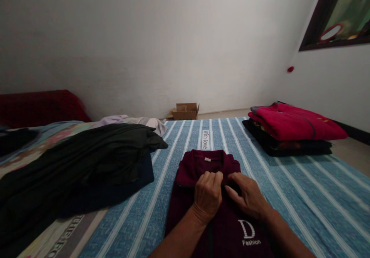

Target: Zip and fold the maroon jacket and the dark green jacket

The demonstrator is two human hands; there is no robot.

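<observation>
Left of frame: dark clothes (95,161), messy heap. Bottom middle: purple jacket (224,223), lying flat. Looks soft, light, floppy, not slippery, hard to break; good hold at both sides. Left hand (209,190) on jacket front, fingers curled; cannot tell if pinching cloth. Right hand (245,196) just beside, thumb and fingers apart. Right of frame: pink top (295,123), folded.

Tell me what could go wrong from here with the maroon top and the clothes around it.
The left hand and right hand are both at the front of the maroon top, just below its collar; an uneven tug might crease it or skew the collar.

On the right, the red clothing overhangs the black clothes beneath; a knock could perhaps make it slide.
</observation>
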